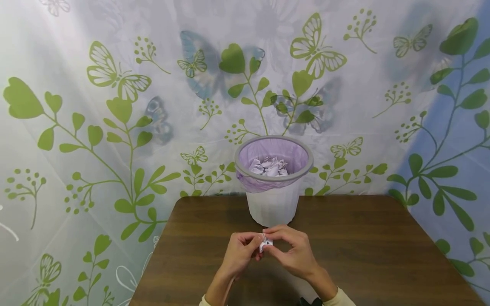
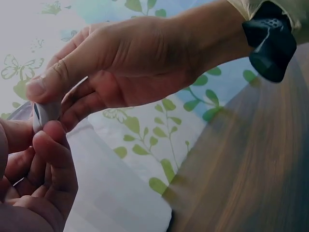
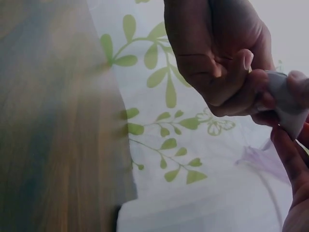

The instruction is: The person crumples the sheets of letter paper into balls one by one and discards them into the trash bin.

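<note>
In the head view both hands meet over the table, just in front of the bin. The left hand pinches a small crumpled piece of white paper from the left side. From the other side, the right hand grips the same paper between thumb and fingers. Close up in the left wrist view, the paper is a small folded wad, mostly covered by fingertips. The right wrist view shows the paper as a narrowing greyish-white piece held by both hands.
A white bin with a grey rim and purple liner stands at the table's back edge. Several crumpled papers lie inside it. The brown wooden table backs onto a leaf-and-butterfly patterned curtain. A dark wrist device sits at the right sleeve.
</note>
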The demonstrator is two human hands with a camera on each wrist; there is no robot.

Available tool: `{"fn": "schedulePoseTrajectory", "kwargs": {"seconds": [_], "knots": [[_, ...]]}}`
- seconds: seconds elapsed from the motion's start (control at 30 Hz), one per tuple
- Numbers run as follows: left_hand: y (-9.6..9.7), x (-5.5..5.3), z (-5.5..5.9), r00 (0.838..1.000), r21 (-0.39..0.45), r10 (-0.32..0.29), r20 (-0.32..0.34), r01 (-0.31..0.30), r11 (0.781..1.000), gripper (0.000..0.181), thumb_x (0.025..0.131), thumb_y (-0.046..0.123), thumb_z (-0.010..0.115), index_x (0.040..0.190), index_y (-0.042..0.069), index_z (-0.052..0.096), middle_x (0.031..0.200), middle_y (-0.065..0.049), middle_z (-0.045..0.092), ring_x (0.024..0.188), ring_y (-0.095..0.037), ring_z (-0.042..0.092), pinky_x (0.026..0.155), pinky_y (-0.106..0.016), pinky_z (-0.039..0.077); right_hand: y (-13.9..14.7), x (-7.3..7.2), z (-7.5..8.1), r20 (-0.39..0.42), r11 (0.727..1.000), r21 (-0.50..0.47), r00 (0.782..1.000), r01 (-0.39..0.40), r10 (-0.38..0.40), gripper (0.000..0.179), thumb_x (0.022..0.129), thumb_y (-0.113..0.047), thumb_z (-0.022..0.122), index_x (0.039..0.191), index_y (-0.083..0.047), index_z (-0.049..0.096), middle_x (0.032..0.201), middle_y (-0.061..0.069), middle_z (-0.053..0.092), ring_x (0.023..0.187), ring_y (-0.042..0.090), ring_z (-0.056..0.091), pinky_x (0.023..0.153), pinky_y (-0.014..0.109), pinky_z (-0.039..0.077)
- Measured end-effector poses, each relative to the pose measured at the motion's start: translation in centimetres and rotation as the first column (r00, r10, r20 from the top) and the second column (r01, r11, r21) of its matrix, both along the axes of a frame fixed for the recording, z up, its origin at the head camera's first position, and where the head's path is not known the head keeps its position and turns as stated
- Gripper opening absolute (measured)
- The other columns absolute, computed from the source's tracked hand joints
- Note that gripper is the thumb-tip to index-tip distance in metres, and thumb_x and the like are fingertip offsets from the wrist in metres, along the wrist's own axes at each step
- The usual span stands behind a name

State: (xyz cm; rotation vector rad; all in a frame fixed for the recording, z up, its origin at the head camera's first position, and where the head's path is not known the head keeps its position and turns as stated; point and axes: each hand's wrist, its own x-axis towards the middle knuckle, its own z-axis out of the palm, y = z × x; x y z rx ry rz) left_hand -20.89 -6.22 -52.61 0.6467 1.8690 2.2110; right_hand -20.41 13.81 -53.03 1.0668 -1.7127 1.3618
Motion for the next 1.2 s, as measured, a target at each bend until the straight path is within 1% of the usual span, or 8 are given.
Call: {"fn": "schedulePoseTrajectory", "kwargs": {"seconds": [0.2,0.33,0.47,0.67,0.83,0.97,1.1,1.2], "knots": [[0.2,-0.1,0.0,0.994,-0.045,0.009,-0.109,-0.014,0.999,0.029,0.113,0.010,0.058,0.108,-0.013,0.075,0.084,-0.042,0.062,0.064,-0.008,0.062,0.060,-0.018,0.054,-0.5,0.4,0.4,0.142,0.994,-0.111,0.989,-0.017,0.033,0.031,0.078,0.020,0.087,0.098,-0.003,0.081,0.101,0.020,0.079,0.095,0.029,0.079,0.090,0.026,0.065],[0.4,0.1,0.2,0.991,-0.046,0.046,-0.128,-0.052,0.998,0.026,0.113,0.012,0.060,0.116,-0.010,0.074,0.094,-0.040,0.066,0.073,-0.010,0.066,0.066,-0.023,0.060,-0.6,0.4,1.1,0.255,0.985,-0.169,0.967,0.017,0.028,0.026,0.083,0.018,0.085,0.097,-0.004,0.081,0.098,0.020,0.080,0.094,0.024,0.080,0.085,0.028,0.066],[0.3,0.1,0.4,0.975,0.042,0.117,-0.188,-0.111,0.993,0.029,0.106,0.005,0.068,0.129,-0.013,0.068,0.114,-0.039,0.070,0.089,-0.010,0.072,0.077,-0.025,0.065,-0.3,0.2,1.7,0.311,0.979,-0.188,0.950,0.076,-0.014,0.025,0.083,0.014,0.087,0.097,-0.005,0.081,0.098,0.019,0.081,0.095,0.020,0.081,0.082,0.027,0.066],[0.0,-0.1,0.1,0.954,0.105,0.084,-0.289,-0.056,0.993,0.045,0.100,-0.005,0.074,0.143,-0.012,0.062,0.136,-0.041,0.065,0.116,-0.013,0.075,0.096,-0.026,0.064,0.1,0.4,1.9,0.353,0.973,-0.227,0.935,0.049,0.035,0.024,0.083,0.018,0.085,0.097,0.000,0.082,0.099,0.024,0.080,0.098,0.020,0.081,0.084,0.027,0.066],[0.1,-0.1,-0.4,0.900,0.153,0.111,-0.421,-0.050,0.987,0.032,0.100,-0.011,0.071,0.131,-0.012,0.068,0.127,-0.039,0.068,0.118,-0.016,0.075,0.098,-0.031,0.064,0.2,0.6,1.9,0.421,0.978,-0.208,0.903,0.001,0.088,0.017,0.089,0.014,0.082,0.101,0.003,0.083,0.107,0.027,0.080,0.102,0.018,0.081,0.085,0.030,0.067],[0.2,-0.3,-0.5,0.853,0.200,0.150,-0.500,-0.055,0.978,0.024,0.100,-0.015,0.067,0.123,-0.012,0.071,0.124,-0.038,0.067,0.119,-0.016,0.074,0.099,-0.030,0.063,0.4,0.6,2.2,0.507,0.983,-0.185,0.855,-0.020,0.113,0.017,0.093,0.010,0.080,0.110,0.006,0.080,0.112,0.027,0.079,0.103,0.017,0.080,0.085,0.030,0.067],[0.3,-0.4,-0.4,0.840,0.208,0.181,-0.511,-0.084,0.975,0.021,0.099,-0.015,0.068,0.120,-0.011,0.072,0.122,-0.036,0.069,0.119,-0.017,0.073,0.097,-0.030,0.064,0.4,0.5,2.4,0.640,0.986,-0.166,0.762,0.016,0.095,0.026,0.096,-0.001,0.083,0.119,0.005,0.076,0.113,0.021,0.079,0.095,0.018,0.080,0.082,0.032,0.068],[0.3,-0.4,-0.3,0.834,0.205,0.200,-0.514,-0.107,0.973,0.020,0.099,-0.016,0.068,0.117,-0.011,0.072,0.120,-0.035,0.069,0.117,-0.018,0.073,0.096,-0.030,0.065,0.3,0.4,2.5,0.692,0.989,-0.145,0.718,0.038,0.073,0.026,0.097,-0.007,0.083,0.119,0.004,0.076,0.109,0.018,0.080,0.086,0.019,0.079,0.078,0.035,0.068]]}}
